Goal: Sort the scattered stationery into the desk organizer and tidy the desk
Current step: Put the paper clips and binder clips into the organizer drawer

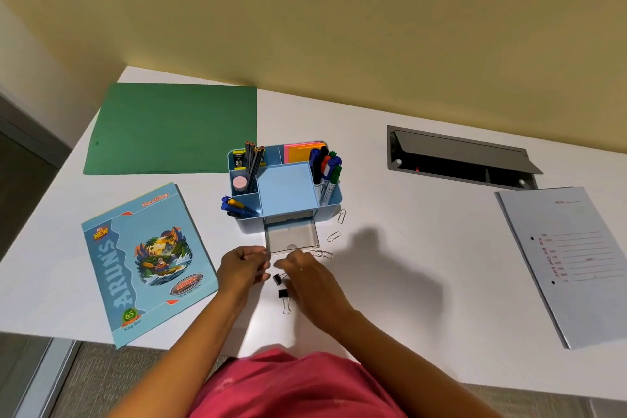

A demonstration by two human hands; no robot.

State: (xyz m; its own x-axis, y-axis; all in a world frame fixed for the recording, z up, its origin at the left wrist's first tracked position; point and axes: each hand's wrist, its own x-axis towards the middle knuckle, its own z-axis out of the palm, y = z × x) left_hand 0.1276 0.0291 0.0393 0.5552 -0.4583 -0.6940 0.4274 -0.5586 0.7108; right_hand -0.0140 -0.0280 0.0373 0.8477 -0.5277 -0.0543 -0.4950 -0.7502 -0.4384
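The blue desk organizer [298, 210] stands mid-desk with pencils, markers, pens, sticky notes and an eraser in its compartments. Its clear drawer [291, 237] is pulled out toward me. My left hand [242, 266] pinches the drawer's front left corner. My right hand [307, 273] is curled just in front of the drawer, fingertips over a black binder clip [277, 278]; whether it grips the clip is hidden. A second binder clip [283, 294] lies just below it. Loose paper clips [334, 236] lie to the right of the drawer.
A green folder [173, 129] lies at the back left. A blue notebook [146, 258] is near the left front edge. A grey file [573, 261] sits at the right. An open cable hatch [458, 159] is set into the desk behind it. The wall backs the desk.
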